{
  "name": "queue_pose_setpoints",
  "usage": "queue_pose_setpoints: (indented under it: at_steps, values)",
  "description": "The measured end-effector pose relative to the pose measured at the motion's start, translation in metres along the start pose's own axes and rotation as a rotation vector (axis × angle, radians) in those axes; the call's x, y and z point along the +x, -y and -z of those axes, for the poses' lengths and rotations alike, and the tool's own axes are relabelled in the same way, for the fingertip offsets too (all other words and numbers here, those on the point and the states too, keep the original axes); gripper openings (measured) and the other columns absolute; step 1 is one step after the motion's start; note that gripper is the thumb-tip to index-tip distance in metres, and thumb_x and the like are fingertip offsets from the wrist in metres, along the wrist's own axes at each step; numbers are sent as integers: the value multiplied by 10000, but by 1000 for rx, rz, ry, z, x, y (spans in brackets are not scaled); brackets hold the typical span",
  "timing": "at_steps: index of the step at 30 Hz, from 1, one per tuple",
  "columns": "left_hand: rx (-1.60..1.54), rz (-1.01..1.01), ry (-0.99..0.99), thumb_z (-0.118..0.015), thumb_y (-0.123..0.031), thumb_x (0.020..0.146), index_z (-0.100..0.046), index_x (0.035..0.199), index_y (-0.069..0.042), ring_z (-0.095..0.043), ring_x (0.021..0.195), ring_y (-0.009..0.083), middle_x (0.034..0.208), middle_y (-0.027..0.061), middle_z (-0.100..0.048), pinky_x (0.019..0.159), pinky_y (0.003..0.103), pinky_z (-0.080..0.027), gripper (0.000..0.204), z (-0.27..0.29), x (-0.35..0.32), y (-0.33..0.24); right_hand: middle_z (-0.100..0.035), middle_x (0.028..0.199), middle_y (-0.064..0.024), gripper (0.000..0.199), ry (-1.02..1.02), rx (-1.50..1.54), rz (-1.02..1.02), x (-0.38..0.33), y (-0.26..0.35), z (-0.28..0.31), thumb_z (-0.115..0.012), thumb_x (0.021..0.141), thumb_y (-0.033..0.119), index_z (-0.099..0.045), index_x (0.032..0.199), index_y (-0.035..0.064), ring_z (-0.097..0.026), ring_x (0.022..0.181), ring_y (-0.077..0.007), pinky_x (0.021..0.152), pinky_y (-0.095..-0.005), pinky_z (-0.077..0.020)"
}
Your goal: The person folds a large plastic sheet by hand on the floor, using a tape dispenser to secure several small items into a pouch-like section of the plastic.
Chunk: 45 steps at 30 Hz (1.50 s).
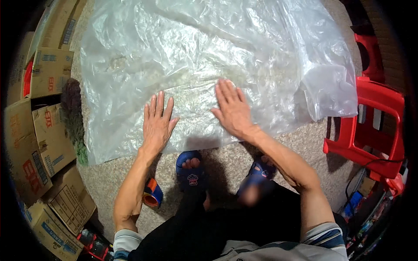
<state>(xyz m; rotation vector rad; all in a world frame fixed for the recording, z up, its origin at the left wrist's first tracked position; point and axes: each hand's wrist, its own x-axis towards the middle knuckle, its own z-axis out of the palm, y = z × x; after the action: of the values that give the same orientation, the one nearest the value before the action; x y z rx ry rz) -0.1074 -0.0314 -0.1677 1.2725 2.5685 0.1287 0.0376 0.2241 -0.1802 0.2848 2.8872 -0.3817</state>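
Observation:
A large sheet of clear, wrinkled plastic film (191, 48) lies spread over the floor in front of me. My left hand (156, 122) rests flat on its near part, fingers stretched out and pointing away. Further right, my right hand (233, 108) also presses flat on the film, palm down with the fingers extended. Neither hand grips anything. At its right end the film folds over itself in a loose flap (328, 89). The near edge of the film runs just in front of my feet.
Cardboard boxes (52, 71) are stacked along the left, beside a dark, bushy object (73, 108). A roll of orange and blue tape (152, 193) sits near my left foot in a blue sandal (189, 172). On the right, a red plastic stool (379, 91) touches the film's edge.

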Motion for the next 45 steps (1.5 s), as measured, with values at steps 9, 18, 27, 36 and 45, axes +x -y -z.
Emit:
queue_pose_setpoints:
  at_steps: [9,18,27,36,45]
  values:
    - [13,5,16,-585,-390,1064,-314,1669,-146,-125,1621,403,1765,178,-119,1289,581,-155,706,-9,1,-3,-249,1716,-231,699,-139,-91,-205,4,-96,31,-489,1090,436,-336,1623,11,-259,1586,-381,1244,-522,-285]
    - [-58,33,-70,-606,-409,1045,-380,1642,-179,-134,1606,458,1749,235,-131,1252,642,-174,678,-12,11,-28,-229,1699,-274,720,52,-69,-192,27,-115,64,-552,1058,393,-307,1621,17,-237,1577,-446,1211,-577,-356]
    - [-55,15,-73,-631,-446,1025,-387,1637,-178,-164,1596,469,1739,252,-152,1250,646,-194,712,-7,12,-21,-551,1400,-244,405,228,18,-79,45,-117,115,-599,1020,324,-586,1279,13,-555,1285,-448,1005,-530,-531]
    - [-116,69,-61,-705,-344,979,-465,1597,-171,-261,1556,463,1720,216,-247,1222,638,-255,685,11,10,-34,-526,1486,-270,421,-525,-506,-220,22,-310,248,-668,957,246,-627,1335,64,-518,1325,-468,1084,-577,-445]
    - [-77,89,-59,-695,-316,993,-461,1597,-161,-208,1576,458,1728,219,-214,1234,628,-242,666,10,9,-30,-643,1275,-390,683,-266,-122,-798,-66,-424,211,-713,903,388,-574,1329,-128,-628,1234,-500,1047,-537,-494]
